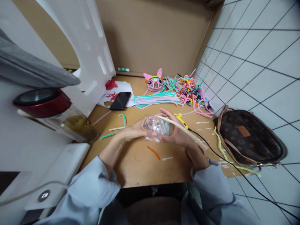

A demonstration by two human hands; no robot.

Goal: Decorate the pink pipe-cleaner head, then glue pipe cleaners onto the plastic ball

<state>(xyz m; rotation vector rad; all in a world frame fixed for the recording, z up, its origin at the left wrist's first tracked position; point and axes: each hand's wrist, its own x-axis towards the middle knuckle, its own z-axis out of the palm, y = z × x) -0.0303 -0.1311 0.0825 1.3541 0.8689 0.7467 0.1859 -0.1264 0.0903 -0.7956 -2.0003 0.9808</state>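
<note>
Both my hands hold a clear round ball point(153, 124) above the middle of the table, with white and turquoise material on its right side. My left hand point(136, 128) wraps its left side, the thumb across the front. On the right side, my right hand point(178, 132) closes round it with fingers over the back. A whitish pipe cleaner point(187, 131) runs from the ball's top over my right hand and wrist. Just behind that hand lies a yellow glue gun point(180, 118), partly hidden. Loose on the table are an orange pipe cleaner point(153, 152) and turquoise pieces point(108, 135).
At the back sit a pink-eared animal figure point(154, 82), a row of pipe cleaners point(157, 99) and a tangled heap point(189, 89). A phone point(120, 101) lies on paper. A glass bottle point(75, 125) stands left, a brown bag point(253, 136) right. The black cord point(215, 150) crosses the right side.
</note>
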